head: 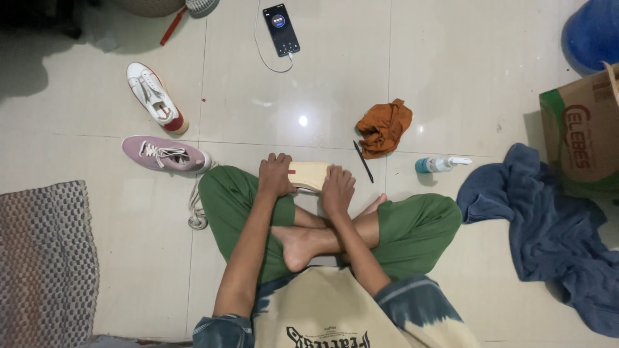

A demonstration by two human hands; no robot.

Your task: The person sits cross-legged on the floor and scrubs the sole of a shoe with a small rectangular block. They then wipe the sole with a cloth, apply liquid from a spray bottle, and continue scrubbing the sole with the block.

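A person sits cross-legged on the tiled floor point(451, 77) in green trousers, bare feet tucked in front. Both hands reach forward over the knees and grasp a shoe point(309, 175) turned sole up, its pale tan sole facing the camera with a small red mark near one end; it rests on the floor just ahead of the crossed legs. The left hand point(276, 175) clasps the left end of the shoe, fingers curled over the edge, and the right hand point(337, 189) grips the right end from above. Just left of the left knee lies a pink sneaker point(166, 154) on its side, its white lace point(196, 206) trailing down beside the leg. Right of the shoe a black pen point(363, 161) lies on the tiles, with a crumpled orange cloth point(385, 127) just beyond it. Farther right a small spray bottle point(440, 164) lies on its side, near a heap of blue towel point(548, 225) and a cardboard box point(580, 142). A grey woven mat point(45, 264) covers the floor at the near left. Farther off, a white sneaker point(156, 96) with a red heel lies alone, and beyond it a phone point(281, 29) with a lit screen is plugged into a white cable point(264, 58).
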